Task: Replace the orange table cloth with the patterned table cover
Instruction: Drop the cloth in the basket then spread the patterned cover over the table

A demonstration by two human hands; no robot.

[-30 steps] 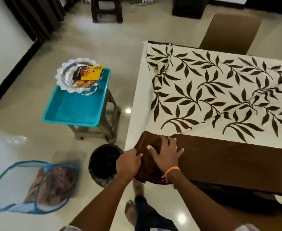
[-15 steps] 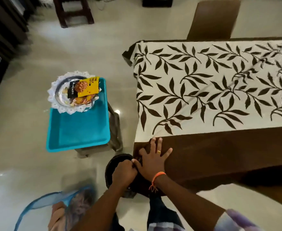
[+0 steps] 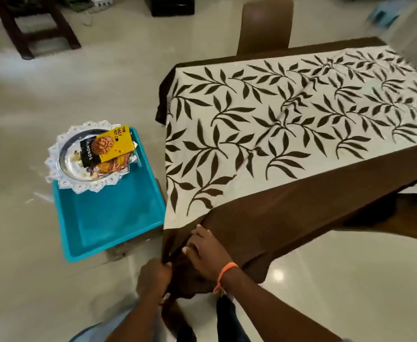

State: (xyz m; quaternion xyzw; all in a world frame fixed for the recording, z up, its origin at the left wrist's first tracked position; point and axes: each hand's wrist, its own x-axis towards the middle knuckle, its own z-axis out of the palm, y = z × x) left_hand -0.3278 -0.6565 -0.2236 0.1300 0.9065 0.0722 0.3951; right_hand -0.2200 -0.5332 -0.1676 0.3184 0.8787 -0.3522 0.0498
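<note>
The patterned table cover (image 3: 288, 124), cream with dark brown leaves and a plain brown border, lies spread over the table. Its brown border hangs down at the near left corner. My left hand (image 3: 154, 277) grips the hanging corner fold of the brown border, fingers curled round the cloth. My right hand (image 3: 206, 253), with an orange thread at the wrist, presses flat against the brown border just below the table's corner. No orange cloth is in view.
A teal tray (image 3: 113, 218) rests on a low stool left of the table, holding a silver plate (image 3: 79, 159) with a yellow almonds packet (image 3: 108, 144). A brown chair (image 3: 264, 25) stands behind the table. A dark wooden stool (image 3: 34, 28) is far left.
My head view has shifted left and back, so the table now runs off to the right. Both hands have slid down from the table's corner top onto the hanging brown border.
</note>
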